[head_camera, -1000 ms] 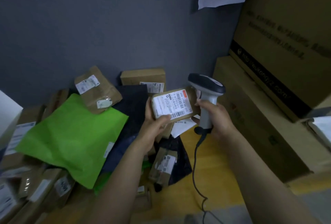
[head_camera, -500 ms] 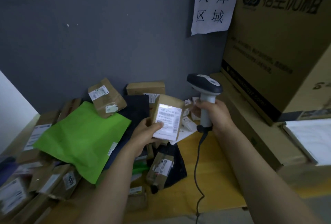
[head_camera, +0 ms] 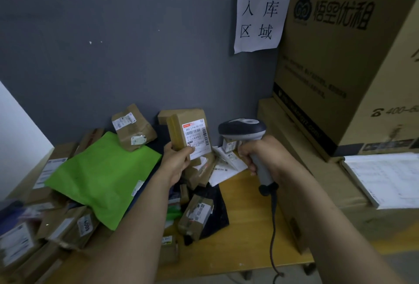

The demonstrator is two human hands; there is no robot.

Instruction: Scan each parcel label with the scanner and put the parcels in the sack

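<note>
Small brown parcel (head_camera: 179, 129) held upright over far side of surface (head_camera: 244, 227), just left of scanner (head_camera: 243, 130) head. Left hand (head_camera: 176, 162) fingers (head_camera: 189, 149) pinch its lower end, thumb on label (head_camera: 197, 139). Right hand (head_camera: 260, 154) clenched round scanner handle. Parcel probably light, stiff card. Hold by edges, barcode uncovered.

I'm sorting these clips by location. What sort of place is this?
Likely a courier parcel intake area: the wall sign reads 快递入库区域 (express intake area), labelled parcels lie heaped on the table, and the right hand holds a barcode scanner.
</note>
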